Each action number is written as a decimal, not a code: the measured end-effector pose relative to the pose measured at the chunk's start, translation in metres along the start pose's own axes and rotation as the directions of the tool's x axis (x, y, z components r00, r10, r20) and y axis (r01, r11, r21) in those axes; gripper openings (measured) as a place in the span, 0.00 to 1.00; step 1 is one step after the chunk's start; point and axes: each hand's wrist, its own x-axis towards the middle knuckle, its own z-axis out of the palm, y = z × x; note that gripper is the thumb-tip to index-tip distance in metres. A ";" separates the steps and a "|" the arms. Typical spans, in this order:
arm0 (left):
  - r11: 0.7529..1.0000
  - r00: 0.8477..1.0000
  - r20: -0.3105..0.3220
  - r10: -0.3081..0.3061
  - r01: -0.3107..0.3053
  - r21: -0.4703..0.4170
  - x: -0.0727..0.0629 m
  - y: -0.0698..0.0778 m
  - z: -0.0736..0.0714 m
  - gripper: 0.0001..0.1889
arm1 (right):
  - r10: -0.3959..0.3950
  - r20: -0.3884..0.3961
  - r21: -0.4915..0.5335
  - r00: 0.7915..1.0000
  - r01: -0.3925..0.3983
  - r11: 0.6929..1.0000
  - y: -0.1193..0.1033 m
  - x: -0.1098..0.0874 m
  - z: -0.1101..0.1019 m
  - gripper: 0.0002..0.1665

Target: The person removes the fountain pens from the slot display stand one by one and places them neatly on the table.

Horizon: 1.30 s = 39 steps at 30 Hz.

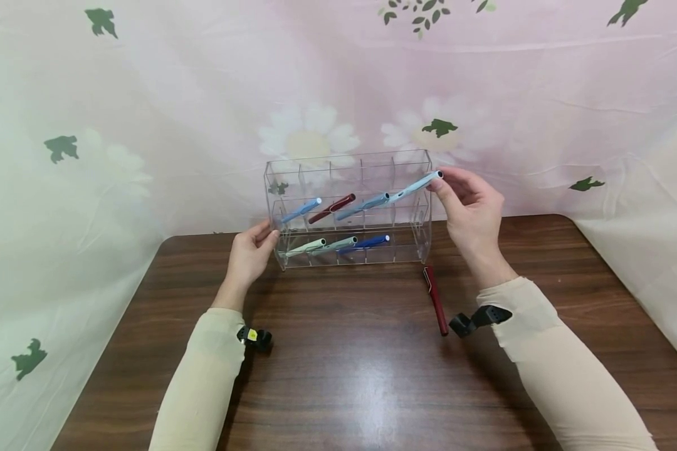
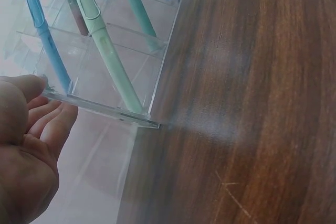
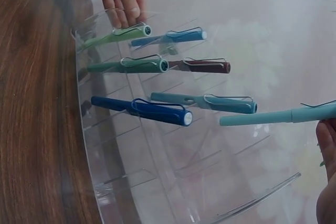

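A clear acrylic pen rack (image 1: pixel 409 257) stands at the back of the table. My left hand (image 1: pixel 249 255) grips its left side panel, thumb on one face and fingers on the other. My right hand (image 1: pixel 475 210) pinches a light blue pen (image 1: pixel 416 185) near its cap end, at the rack's upper right; in the right wrist view the pen's tip points toward the rack. The tier behind holds a blue pen (image 1: pixel 301 210), a dark red pen (image 1: pixel 331 208) and a grey-blue pen (image 1: pixel 363 207). In front lean a pale green pen (image 1: pixel 307 247), a teal pen (image 3: pixel 126 66) and a dark blue pen (image 3: pixel 147 110).
Another dark red pen (image 1: pixel 437 304) lies on the brown wooden table (image 1: pixel 327 369), in front of the rack's right end and beside my right wrist's black camera (image 1: pixel 479 318). A flowered cloth (image 1: pixel 214 125) hangs close behind the rack.
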 end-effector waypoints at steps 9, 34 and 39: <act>0.999 0.999 0.008 -0.038 0.038 -0.025 0.000 -0.002 0.000 0.27 | -0.001 -0.030 0.017 1.000 0.001 1.000 -0.008 0.002 -0.003 0.16; 0.994 0.995 0.034 -0.090 0.092 -0.060 -0.001 -0.006 0.000 0.28 | 0.061 0.004 -0.123 0.998 -0.060 0.991 -0.009 -0.006 -0.020 0.14; 0.994 0.996 0.037 -0.085 0.087 -0.059 -0.001 -0.007 -0.001 0.29 | 0.080 0.004 -0.130 0.997 -0.079 0.988 -0.007 -0.010 -0.023 0.14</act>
